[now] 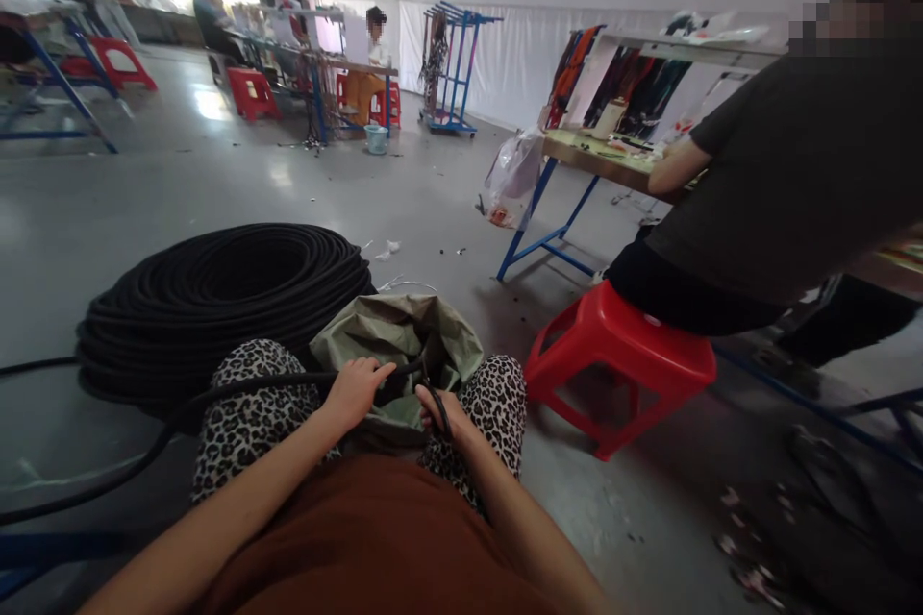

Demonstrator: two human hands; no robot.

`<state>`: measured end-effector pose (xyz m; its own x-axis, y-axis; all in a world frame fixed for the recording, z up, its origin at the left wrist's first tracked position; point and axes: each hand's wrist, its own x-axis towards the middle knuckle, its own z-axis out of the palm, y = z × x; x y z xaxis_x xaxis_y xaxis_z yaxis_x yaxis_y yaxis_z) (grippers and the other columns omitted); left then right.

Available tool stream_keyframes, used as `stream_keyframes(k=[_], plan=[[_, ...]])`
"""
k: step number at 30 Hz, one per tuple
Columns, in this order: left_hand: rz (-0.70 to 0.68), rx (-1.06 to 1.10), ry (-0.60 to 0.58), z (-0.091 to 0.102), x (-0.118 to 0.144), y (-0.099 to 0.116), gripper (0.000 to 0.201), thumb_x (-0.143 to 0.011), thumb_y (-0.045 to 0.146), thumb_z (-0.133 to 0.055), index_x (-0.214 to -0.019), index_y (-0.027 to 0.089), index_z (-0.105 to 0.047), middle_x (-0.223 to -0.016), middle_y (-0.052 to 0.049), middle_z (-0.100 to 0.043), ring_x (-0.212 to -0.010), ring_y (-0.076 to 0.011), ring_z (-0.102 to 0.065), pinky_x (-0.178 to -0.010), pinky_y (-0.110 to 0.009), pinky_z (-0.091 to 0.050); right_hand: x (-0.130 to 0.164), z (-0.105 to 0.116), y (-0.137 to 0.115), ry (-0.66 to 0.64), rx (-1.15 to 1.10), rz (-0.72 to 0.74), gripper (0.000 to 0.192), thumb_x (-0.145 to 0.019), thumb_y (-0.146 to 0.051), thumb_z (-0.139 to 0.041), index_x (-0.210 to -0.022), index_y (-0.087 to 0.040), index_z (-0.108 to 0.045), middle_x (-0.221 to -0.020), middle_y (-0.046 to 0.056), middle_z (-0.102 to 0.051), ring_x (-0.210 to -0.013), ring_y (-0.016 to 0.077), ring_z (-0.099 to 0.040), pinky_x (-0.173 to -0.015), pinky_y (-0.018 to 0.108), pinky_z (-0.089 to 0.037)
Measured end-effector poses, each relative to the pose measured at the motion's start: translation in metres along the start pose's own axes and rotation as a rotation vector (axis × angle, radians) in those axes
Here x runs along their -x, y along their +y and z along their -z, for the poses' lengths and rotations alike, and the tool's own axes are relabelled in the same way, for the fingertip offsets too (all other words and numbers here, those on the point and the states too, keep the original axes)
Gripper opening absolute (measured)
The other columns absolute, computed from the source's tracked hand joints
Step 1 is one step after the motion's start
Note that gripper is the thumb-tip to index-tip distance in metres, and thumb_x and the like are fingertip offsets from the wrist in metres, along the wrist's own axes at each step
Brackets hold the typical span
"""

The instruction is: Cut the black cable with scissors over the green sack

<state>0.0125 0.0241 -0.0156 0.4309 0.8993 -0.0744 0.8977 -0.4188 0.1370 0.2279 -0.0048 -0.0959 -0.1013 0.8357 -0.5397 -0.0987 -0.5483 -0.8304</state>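
— What do I have closest to the lens?

— My two hands, low in the middle of the frame, over my lap. My left hand is curled over a black hose, fingers closed on it. My right hand is pinched around a short black piece; I can't tell whether it is the same hose's end.

— Which way does the hose run?

— Its long axis lies nearly level across the frame, from my left hand out to the left, then it sags toward the lower left edge. The end by my hands points right, at the mouth of one olive green bag sitting between my knees.

— And past that?

— One big coil of black hose lying flat on the floor, left of centre, just beside the bag. Right of centre, one red stool with a person in a dark shirt seated on it, a forearm resting on a tabletop.

— Farther back?

— I count three more red stools in the upper left, one blue rack against the white wall, and one small pale bucket on the floor.
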Motion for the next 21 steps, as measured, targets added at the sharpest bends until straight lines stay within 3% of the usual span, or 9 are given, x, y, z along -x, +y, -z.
stream_keyframes(k=[9, 15, 21], plan=[[0.023, 0.045, 0.026, -0.003, -0.006, -0.002, 0.057, -0.093, 0.004, -0.051, -0.139, 0.029, -0.071, -0.114, -0.01, -0.075, -0.106, -0.025, -0.07, -0.097, -0.039, -0.052, 0.004, -0.006, -0.003, 0.105, 0.169, -0.065, 0.054, -0.095, -0.062, -0.073, -0.067, -0.02, -0.056, -0.052, -0.002, -0.054, -0.038, 0.0101, -0.044, -0.039, 0.023, -0.038], [0.02, 0.016, 0.002, 0.002, -0.011, -0.002, 0.06, -0.093, 0.003, -0.045, -0.139, 0.028, -0.073, -0.111, -0.011, -0.077, -0.106, -0.0259, -0.072, -0.098, -0.04, -0.053, 0.0, -0.008, -0.002, 0.135, 0.185, -0.03, 0.057, -0.093, -0.06, -0.076, -0.06, -0.02, -0.055, -0.048, -0.002, -0.05, -0.037, 0.011, -0.045, -0.039, 0.023, -0.037], [0.023, 0.027, 0.008, -0.01, -0.016, -0.006, 0.057, -0.093, 0.006, -0.047, -0.14, 0.027, -0.072, -0.108, -0.011, -0.077, -0.103, -0.0262, -0.072, -0.097, -0.041, -0.055, 0.002, -0.011, -0.006, 0.145, 0.192, -0.092, 0.058, -0.099, -0.059, -0.069, -0.059, -0.02, -0.055, -0.045, -0.003, -0.047, -0.036, 0.0109, -0.045, -0.037, 0.022, -0.038]])
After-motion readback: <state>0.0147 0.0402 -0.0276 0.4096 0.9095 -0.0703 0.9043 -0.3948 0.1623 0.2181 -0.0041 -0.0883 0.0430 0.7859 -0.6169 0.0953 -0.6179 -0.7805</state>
